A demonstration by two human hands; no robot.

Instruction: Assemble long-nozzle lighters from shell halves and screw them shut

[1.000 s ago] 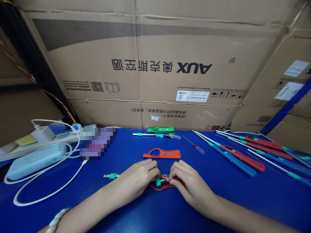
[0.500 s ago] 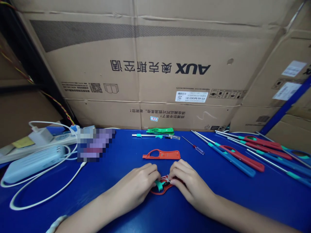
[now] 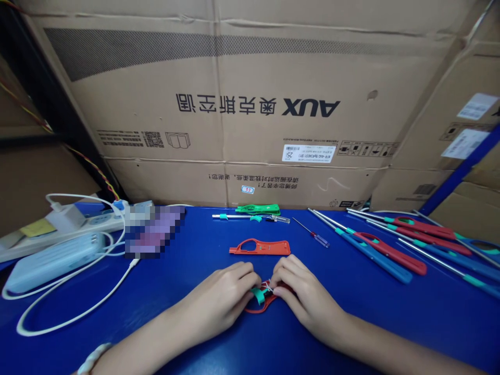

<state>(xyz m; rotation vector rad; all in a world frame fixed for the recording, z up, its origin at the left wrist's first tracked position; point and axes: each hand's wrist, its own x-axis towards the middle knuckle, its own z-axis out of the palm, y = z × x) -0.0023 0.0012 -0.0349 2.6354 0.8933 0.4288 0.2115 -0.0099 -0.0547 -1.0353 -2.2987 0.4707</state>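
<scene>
A red lighter handle shell [image 3: 255, 311] lies on the blue table, partly covered by both hands. My left hand [image 3: 234, 289] is closed, its thumb and fingers pinching the teal-green trigger [image 3: 258, 297] at the shell's left end. A small black part [image 3: 267, 292] sits beside the trigger, with a thin white wire [image 3: 267, 284] looped above it. My right hand [image 3: 299, 291] pinches at the wire over the shell's right part; the fingers hide much of the grip there. Just beyond the hands lies the other half, an orange-red handle shell [image 3: 269, 247], inner side up.
Farther back are a green shell [image 3: 260, 209], a metal lighter tube [image 3: 234, 216] and a screwdriver [image 3: 318, 238]. Several long-tubed lighters [image 3: 390, 252] lie at right. A power bank [image 3: 54, 263], white cable [image 3: 105, 310] and power strip [image 3: 97, 223] are at left. Cardboard [image 3: 250, 62] stands behind.
My left fingers and the green trigger have shifted slightly right, toward the right hand. The right hand stays nearly in place, still pinching at the wire. The view has tilted very slightly.
</scene>
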